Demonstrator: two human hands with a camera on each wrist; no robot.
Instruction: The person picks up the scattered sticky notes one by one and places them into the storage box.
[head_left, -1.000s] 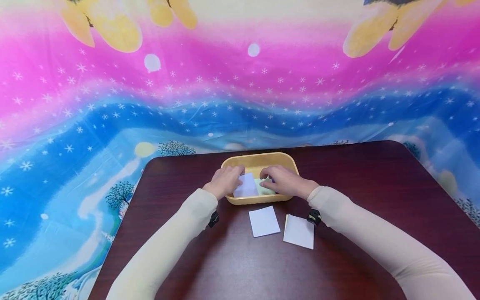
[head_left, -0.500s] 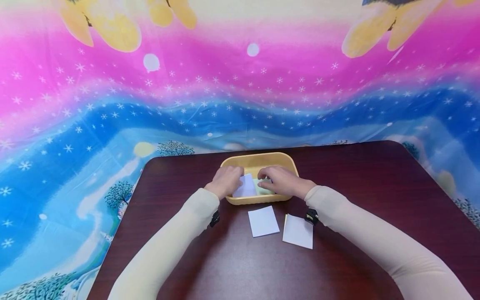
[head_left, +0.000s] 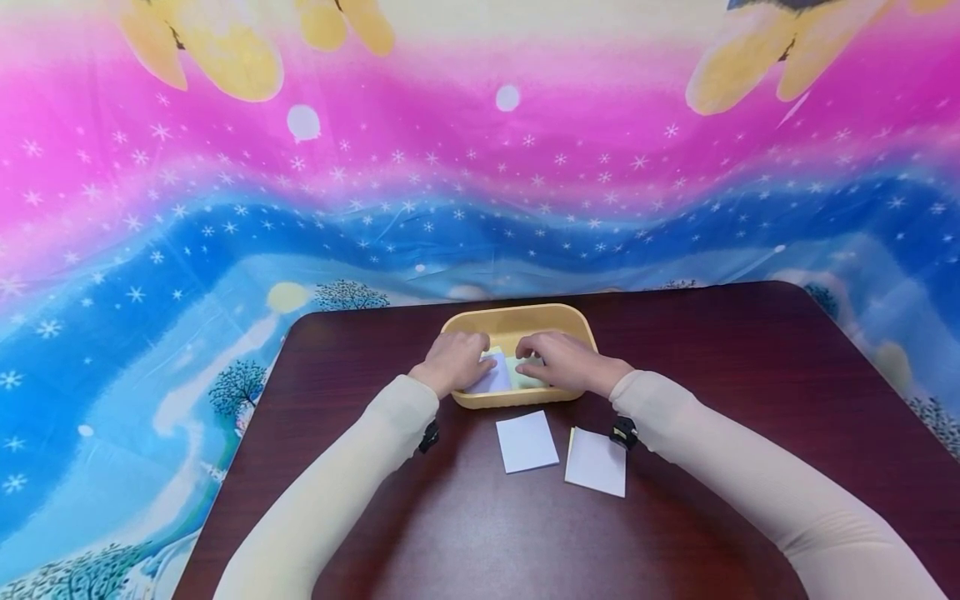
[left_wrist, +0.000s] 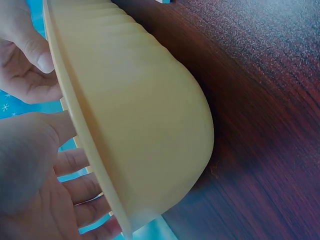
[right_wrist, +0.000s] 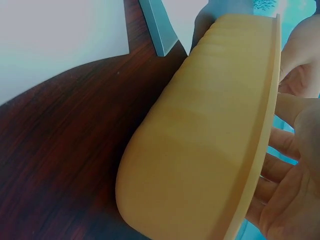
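Note:
A yellow plastic basket (head_left: pixel 517 318) stands near the table's far edge, and both hands reach over its rim. My left hand (head_left: pixel 452 360) is at the left end, its thumb stretched over a lilac square pad of paper (head_left: pixel 491 379) inside. Whether that thumb touches the pad is unclear. At the right end, my right hand (head_left: pixel 566 360) hovers by a pale green pad (head_left: pixel 525 373), thumb and fingers apart with a gap between them. In both wrist views the basket wall (left_wrist: pixel 135 115) hides the fingertips.
Two white-topped square pads, one at the left (head_left: pixel 527 442) and one at the right (head_left: pixel 596 462), lie on the dark wooden table (head_left: pixel 480 533) in front of the basket. The right one shows a yellow edge. A printed cloth (head_left: pixel 480 167) hangs behind the table.
The lilac pad has sunk slightly lower and shifted left in the basket. My left thumb has stretched out across it. The right hand has barely moved.

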